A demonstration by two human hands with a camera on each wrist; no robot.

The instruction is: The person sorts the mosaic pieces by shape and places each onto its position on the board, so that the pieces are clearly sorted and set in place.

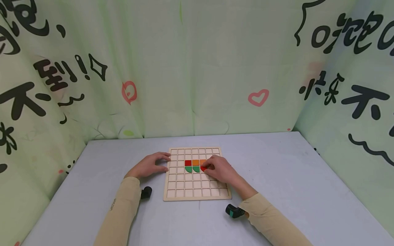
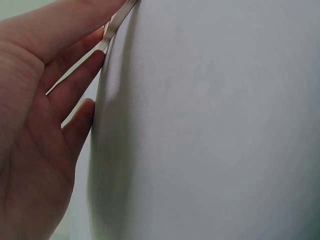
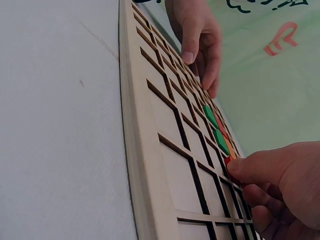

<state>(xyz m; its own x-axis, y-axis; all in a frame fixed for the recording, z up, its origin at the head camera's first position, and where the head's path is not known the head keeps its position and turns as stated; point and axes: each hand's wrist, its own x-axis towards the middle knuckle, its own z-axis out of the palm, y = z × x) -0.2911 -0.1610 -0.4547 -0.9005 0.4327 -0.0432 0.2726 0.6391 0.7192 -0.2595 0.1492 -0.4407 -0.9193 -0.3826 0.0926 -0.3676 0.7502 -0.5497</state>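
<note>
A wooden grid board (image 1: 180, 193) lies flat on the table. In its cells sit a red square (image 1: 188, 163) and two orange squares (image 1: 195, 162) in one row. Just below them are two green quarter-circle pieces (image 1: 188, 169). My right hand (image 1: 220, 169) pinches a red piece (image 1: 202, 168) with a curved edge, beside the green ones; in the right wrist view the thumb covers most of this red piece (image 3: 228, 161). At the board's left edge, my left hand (image 1: 150, 164) touches the frame with extended fingers and thumb. The left wrist view shows those fingers (image 2: 75, 87) along the edge.
A white table (image 1: 107, 205) surrounds the board. Behind and beside it hang pale green curtains (image 1: 197, 68) with black writing and red hearts. A black wrist device (image 1: 146, 192) shows at the left sleeve and another black one (image 1: 234, 211) at the right.
</note>
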